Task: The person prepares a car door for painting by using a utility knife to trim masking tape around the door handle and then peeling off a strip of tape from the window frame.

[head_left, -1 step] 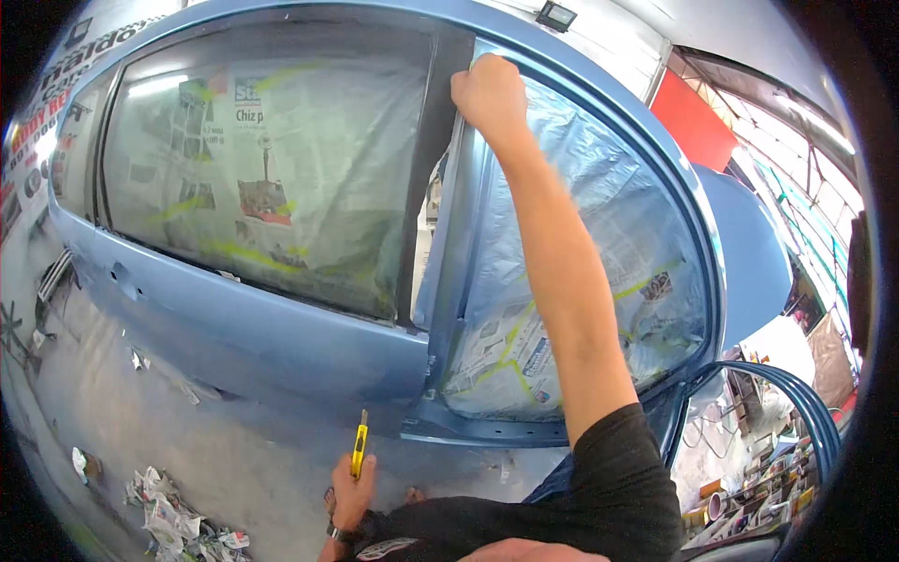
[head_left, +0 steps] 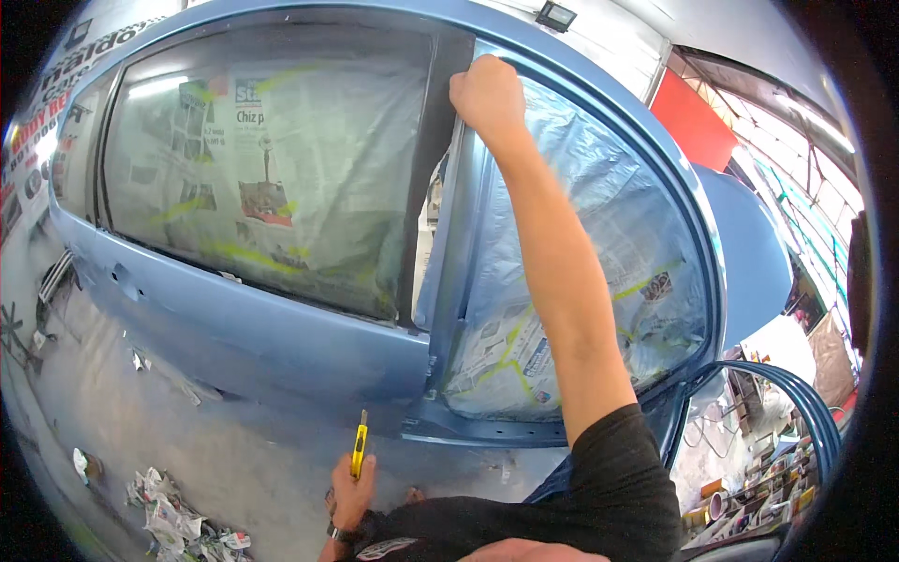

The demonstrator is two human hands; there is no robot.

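My left hand [head_left: 352, 494] is low in front of me, closed around a yellow snap-off utility knife [head_left: 360, 448] with its short blade pointing up. My raised right hand [head_left: 488, 94] is closed at the upper right edge of the rear door's black window pillar [head_left: 434, 140]. Its fingertips are turned away, so what they grip is hidden. Below it, a torn pale paper edge [head_left: 428, 217] shows in the narrow gap beside the pillar. The rear door [head_left: 272, 318] is blue, and newspaper [head_left: 263, 140] with yellow-green tape shows through its window.
Right of the pillar, the front door opening [head_left: 599, 225] is covered with blue-sprayed film and newspaper. An open blue panel [head_left: 744, 253] stands beyond. Crumpled paper [head_left: 169, 515] lies on the floor at lower left. Cans and boxes [head_left: 749, 506] crowd the lower right.
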